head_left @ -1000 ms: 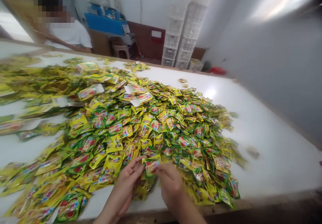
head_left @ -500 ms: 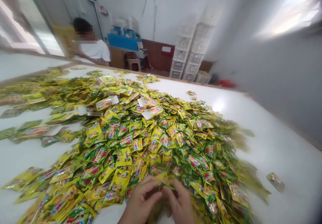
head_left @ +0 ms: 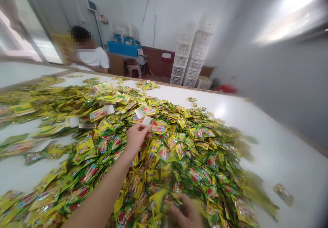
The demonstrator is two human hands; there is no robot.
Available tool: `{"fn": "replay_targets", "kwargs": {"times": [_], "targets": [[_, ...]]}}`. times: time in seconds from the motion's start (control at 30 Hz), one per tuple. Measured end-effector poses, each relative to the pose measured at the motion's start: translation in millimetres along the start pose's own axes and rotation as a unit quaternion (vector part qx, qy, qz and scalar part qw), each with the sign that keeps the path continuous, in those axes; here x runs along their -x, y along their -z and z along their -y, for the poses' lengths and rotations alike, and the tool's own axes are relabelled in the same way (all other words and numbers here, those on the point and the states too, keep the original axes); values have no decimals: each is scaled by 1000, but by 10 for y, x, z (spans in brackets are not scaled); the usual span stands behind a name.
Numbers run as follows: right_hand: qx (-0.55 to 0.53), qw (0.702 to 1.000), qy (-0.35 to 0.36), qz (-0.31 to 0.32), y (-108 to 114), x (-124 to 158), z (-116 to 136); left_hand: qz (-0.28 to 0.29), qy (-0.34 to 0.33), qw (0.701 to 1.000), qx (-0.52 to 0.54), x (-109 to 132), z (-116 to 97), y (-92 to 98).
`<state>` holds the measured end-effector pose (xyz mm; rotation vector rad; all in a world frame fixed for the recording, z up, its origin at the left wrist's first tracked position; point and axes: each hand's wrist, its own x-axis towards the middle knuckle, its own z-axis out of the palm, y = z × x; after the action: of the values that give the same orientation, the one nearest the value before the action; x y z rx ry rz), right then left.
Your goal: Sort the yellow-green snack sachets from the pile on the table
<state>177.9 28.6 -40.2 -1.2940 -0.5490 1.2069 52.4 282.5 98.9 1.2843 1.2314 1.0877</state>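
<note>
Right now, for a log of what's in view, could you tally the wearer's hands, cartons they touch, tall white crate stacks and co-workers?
Left hand and right hand: 2
Touched carton, at the left hand: 1
Tall white crate stacks: 2
Co-worker: 1
Total: 6
Loose packets overlap too much to count.

Looks forward and down from the head across the table (head_left: 269, 135). Sits close above the right hand (head_left: 186, 211) at six o'clock, facing the wall (head_left: 174, 9) at twelve.
</note>
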Motion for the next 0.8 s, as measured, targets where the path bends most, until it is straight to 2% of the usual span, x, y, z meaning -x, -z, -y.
{"fn": "replay_targets", "kwargs": {"times": [0.03, 0.1, 0.17, 0.23, 0.27, 0.33, 0.43, 0.5, 0.63, 0.8], "targets": [[13, 1000, 4, 4, 61, 8, 83, 4, -11, 1000, -17, 126, -53, 142], [22, 1000, 7, -6, 155, 43, 305, 49, -25, 996, -70, 431, -157, 444], [14, 1000, 17, -13, 159, 93, 554, 173, -33, 970, -168, 781, -182, 674], [32, 998, 47, 19, 61, 148, 766, 298, -35, 920, -251, 1144, -70, 760], [57, 995, 70, 48, -13, 174, 841, 342, -36, 898, -275, 1317, 36, 750], [134, 977, 125, 108, -162, 221, 915, 379, -31, 878, -291, 1623, 304, 670], [259, 932, 200, 154, -268, 277, 882, 341, -29, 895, -287, 1942, 676, 540], [327, 903, 226, 166, -236, 309, 854, 316, -25, 916, -246, 2079, 822, 493], [465, 822, 256, 205, -120, 371, 988, 289, -19, 945, -150, 2289, 933, 410], [590, 715, 258, 272, -158, 410, 1297, 239, 4, 968, -83, 2443, 1024, 250]]}}
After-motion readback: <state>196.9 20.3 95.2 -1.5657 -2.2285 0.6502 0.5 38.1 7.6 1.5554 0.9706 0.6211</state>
